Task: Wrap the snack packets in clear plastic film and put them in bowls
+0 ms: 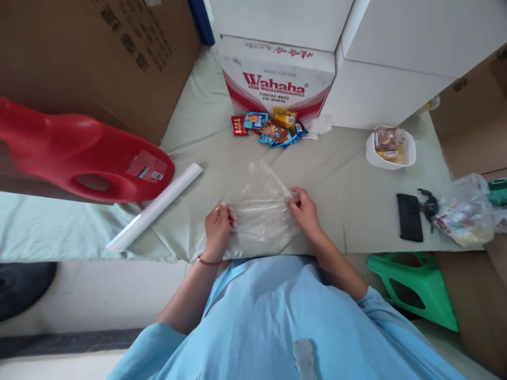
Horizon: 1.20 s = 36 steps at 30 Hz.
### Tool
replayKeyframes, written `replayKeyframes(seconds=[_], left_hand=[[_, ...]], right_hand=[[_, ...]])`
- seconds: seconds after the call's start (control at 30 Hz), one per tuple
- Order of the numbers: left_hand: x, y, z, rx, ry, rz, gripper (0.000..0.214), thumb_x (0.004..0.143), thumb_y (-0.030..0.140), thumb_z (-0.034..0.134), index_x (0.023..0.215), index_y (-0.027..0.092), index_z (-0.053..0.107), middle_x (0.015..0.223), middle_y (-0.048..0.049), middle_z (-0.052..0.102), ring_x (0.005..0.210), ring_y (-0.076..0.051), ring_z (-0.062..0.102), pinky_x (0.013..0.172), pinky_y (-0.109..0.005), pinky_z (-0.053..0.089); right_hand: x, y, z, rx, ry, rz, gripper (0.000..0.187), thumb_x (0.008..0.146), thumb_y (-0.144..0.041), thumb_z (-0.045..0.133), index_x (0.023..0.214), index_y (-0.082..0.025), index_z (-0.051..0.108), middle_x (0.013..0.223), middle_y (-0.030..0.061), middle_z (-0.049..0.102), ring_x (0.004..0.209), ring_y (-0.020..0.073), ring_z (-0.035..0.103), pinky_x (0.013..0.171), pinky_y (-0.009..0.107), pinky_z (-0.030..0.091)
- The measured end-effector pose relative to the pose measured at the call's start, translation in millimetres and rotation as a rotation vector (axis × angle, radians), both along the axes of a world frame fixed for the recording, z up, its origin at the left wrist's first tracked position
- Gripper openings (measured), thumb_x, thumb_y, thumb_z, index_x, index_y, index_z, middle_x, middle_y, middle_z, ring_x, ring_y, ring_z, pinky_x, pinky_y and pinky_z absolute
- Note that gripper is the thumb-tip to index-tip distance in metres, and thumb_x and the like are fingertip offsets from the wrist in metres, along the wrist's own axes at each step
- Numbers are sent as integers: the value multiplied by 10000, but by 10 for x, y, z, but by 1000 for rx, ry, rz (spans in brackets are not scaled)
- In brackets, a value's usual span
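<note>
Clear plastic bag (261,217) stretched betw. hands, nr surface's (336,169) front edge: L hand (217,224) curled shut on left side, R hand (304,212) pinching upper-right edge. Prob. light, soft, slippery, tears easily; best gripped at edges. White roll (156,208) & red jug (106,153) left, snack packets (275,131) beyond, phone (410,217) well right; all apart from bag, so not in way.

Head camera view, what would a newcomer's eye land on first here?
Probably the big glossy red plastic jug at the left edge. Next, the pile of small, brightly coloured packets before the white-and-red cardboard Wahaha box at the back. Then, at the front centre, the left hand and right hand holding thin clear plastic between them.
</note>
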<state>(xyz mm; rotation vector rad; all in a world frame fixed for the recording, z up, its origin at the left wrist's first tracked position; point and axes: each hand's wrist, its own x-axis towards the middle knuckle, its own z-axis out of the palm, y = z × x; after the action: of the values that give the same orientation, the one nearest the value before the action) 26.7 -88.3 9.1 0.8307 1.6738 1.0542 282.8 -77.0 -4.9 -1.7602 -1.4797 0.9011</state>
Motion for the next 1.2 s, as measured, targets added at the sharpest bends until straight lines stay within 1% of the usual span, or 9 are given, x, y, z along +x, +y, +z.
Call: replayKeyframes(seconds=[0.13, 0.27, 0.4, 0.5, 0.67, 0.83, 0.93, 1.03, 1.2], left_hand=[[-55, 28, -29, 31, 142, 53, 236, 959, 475, 557, 879, 254, 541, 734, 18, 583, 561, -155, 524, 572, -294, 430], [-1, 43, 81, 291, 649, 53, 274, 836, 322, 685, 1074, 214, 600, 1124, -129, 641, 1086, -301, 631, 981, -470, 501], [143, 165, 271, 539, 869, -435, 260, 922, 244, 605, 1167, 245, 690, 1331, -147, 668, 1453, -342, 478, 1261, -581, 234], [235, 313, 243, 469, 888, -749, 446, 963, 307, 595, 1408, 293, 631, 1611, -133, 522, 1580, -355, 337, 1296, -646, 64], [127, 291, -72, 252, 963, -850, 706, 971, 503, 586, 1616, 256, 440, 1746, -178, 276, 1626, -419, 209, 1247, -753, 33], [-13, 63, -115, 273, 1011, -750, 686, 1025, 522, 463, 1636, 213, 408, 1745, -165, 285, 1628, -356, 241, 1296, -657, 86], [-7, 80, -19, 286, 1080, -638, 571, 1072, 474, 365, 1582, 256, 505, 1730, -106, 349, 1648, -338, 176, 1298, -666, 9], [15, 167, 15, 306, 1144, -669, 551, 1093, 438, 311, 1593, 289, 488, 1726, -76, 359, 1650, -317, 177, 1290, -676, -54], [22, 215, -92, 221, 1198, -759, 584, 1094, 455, 281, 1645, 290, 384, 1748, -78, 295, 1629, -320, 241, 1272, -725, 14]], right_hand=[[212, 9, -16, 25, 149, -122, 430, 916, -496, 611, 1247, -223, 630, 702, -47, 569, 657, 175, 564, 676, 306, 470], [319, -11, -27, -21, 193, -122, 536, 857, -483, 683, 1313, -216, 593, 801, -25, 629, 695, 168, 591, 684, 307, 479], [333, -30, -9, -118, 360, -99, 847, 761, -412, 793, 1512, -238, 444, 1019, 39, 719, 746, 162, 641, 707, 311, 511], [384, -18, 62, -198, 602, -128, 936, 716, -415, 847, 1527, -259, 408, 979, 24, 714, 743, 154, 643, 636, 263, 481], [765, -42, 178, -79, 796, -380, 812, 623, -383, 907, 1341, -285, 540, 861, -59, 595, 549, 70, 411, 456, 196, 277], [1046, -162, 223, 195, 540, -620, 435, 707, -378, 834, 1051, -229, 612, 773, -71, 522, 568, 72, 404, 494, 198, 300], [946, -131, 249, 219, 308, -517, 334, 813, -434, 761, 1034, -219, 632, 821, -28, 609, 677, 114, 546, 604, 236, 427], [761, 15, 229, 34, 168, -282, 382, 887, -518, 696, 1128, -225, 649, 856, 21, 694, 756, 177, 648, 684, 296, 498], [483, 258, 142, -318, 333, -110, 547, 843, -583, 756, 1247, -244, 609, 756, 8, 690, 581, 169, 604, 544, 279, 438]])
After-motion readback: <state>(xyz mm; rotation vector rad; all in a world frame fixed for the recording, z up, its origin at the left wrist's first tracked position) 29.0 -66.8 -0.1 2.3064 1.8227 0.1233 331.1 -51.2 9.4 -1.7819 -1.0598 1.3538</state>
